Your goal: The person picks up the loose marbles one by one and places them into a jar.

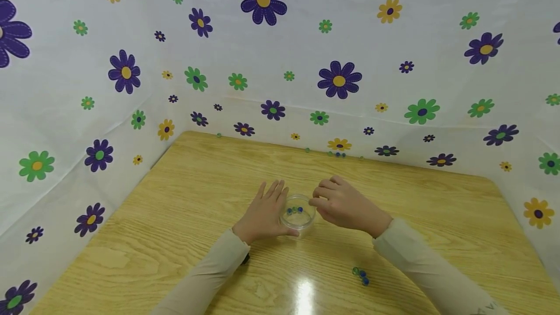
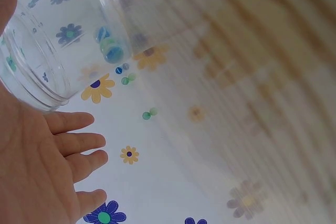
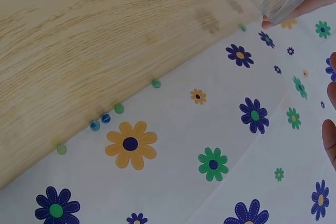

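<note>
The flowered cloth [image 1: 87, 86] walls in the wooden table [image 1: 175, 218] on the left, back and right, leaving only the near edge free. The left hand [image 1: 264, 213] lies flat with fingers straight and slightly spread, its thumb side against the clear plastic jar [image 1: 297, 217] at mid-table; it grips nothing. A few blue and green marbles [image 1: 295, 209] sit in the jar. The right hand [image 1: 345, 205] hovers just right of the jar's rim, fingers curled toward the thumb; whether they pinch a marble is not clear from the head view. Three loose marbles [image 1: 360, 275] lie near the right forearm. More marbles [image 3: 105, 118] rest along the table's far edge against the cloth, plain in the right wrist view and only specks from the head. The left wrist view shows the jar wall [image 2: 47, 72] close beside the palm. Bare wood lies open to either side.
</note>
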Motion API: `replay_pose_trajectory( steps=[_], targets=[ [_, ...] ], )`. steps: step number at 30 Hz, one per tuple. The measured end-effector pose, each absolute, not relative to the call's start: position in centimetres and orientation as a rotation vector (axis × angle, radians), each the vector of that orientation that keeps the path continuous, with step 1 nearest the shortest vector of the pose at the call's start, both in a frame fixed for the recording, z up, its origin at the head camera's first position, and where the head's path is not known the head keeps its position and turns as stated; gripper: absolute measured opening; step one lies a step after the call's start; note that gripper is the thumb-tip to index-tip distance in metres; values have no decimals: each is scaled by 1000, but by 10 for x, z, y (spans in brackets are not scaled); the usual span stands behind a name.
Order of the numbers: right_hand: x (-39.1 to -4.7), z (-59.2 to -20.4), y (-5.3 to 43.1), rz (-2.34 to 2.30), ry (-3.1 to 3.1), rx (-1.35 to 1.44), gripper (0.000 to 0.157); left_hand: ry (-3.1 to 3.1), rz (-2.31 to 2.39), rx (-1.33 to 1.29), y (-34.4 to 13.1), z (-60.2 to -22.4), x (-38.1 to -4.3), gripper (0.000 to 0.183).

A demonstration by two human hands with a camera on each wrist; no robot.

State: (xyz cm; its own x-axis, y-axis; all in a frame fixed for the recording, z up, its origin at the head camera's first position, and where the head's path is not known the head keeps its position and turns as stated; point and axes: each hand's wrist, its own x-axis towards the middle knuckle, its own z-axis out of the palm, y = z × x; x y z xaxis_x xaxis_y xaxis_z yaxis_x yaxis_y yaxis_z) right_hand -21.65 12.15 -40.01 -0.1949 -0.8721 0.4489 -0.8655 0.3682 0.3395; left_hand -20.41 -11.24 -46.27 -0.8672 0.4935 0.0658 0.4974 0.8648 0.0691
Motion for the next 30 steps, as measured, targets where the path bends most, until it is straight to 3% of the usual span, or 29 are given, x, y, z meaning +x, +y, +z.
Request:
replay_pose_trajectory(
  steps=[30],
  targets=[
    [-221,-411,123,-35,-2110,1495,22,-2987,-172,-798,-112,-461,-202,113]
  ],
)
